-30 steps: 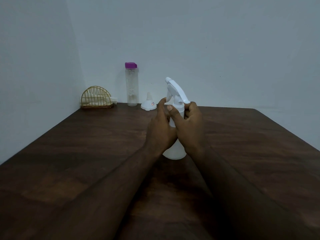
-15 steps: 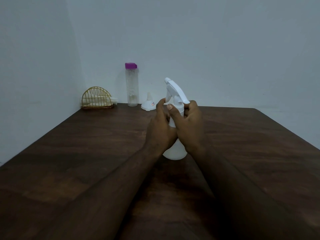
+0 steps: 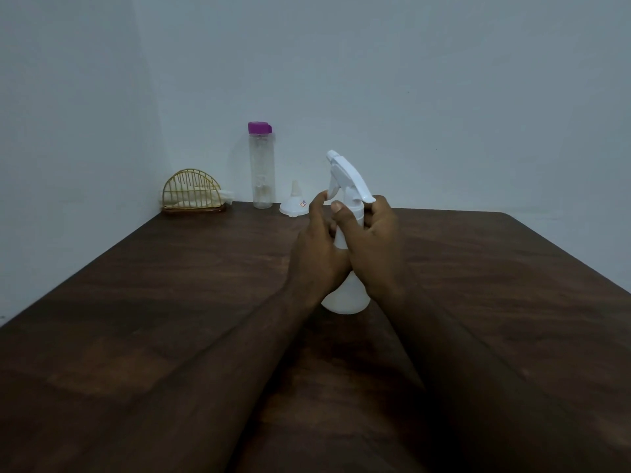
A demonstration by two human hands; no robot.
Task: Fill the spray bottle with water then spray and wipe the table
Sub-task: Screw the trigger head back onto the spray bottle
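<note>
Centrally on the dark wooden table (image 3: 170, 302), the white spray bottle (image 3: 346, 298) stands upright. Left hand (image 3: 317, 254) grasps its body; right hand (image 3: 379, 247) grasps the neck below the trigger head. Against the wall: water bottle (image 3: 261, 169), funnel (image 3: 294, 203), wire holder (image 3: 193, 194).

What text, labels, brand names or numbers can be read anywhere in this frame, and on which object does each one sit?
Nothing is legible.
White funnel: a small sticker with red and dark marks, too small and blurred to read.
Spray bottle, held by the left hand and right hand: no print visible.
Clear bottle with the purple cap: no label visible.
Wire holder: no text.
</note>
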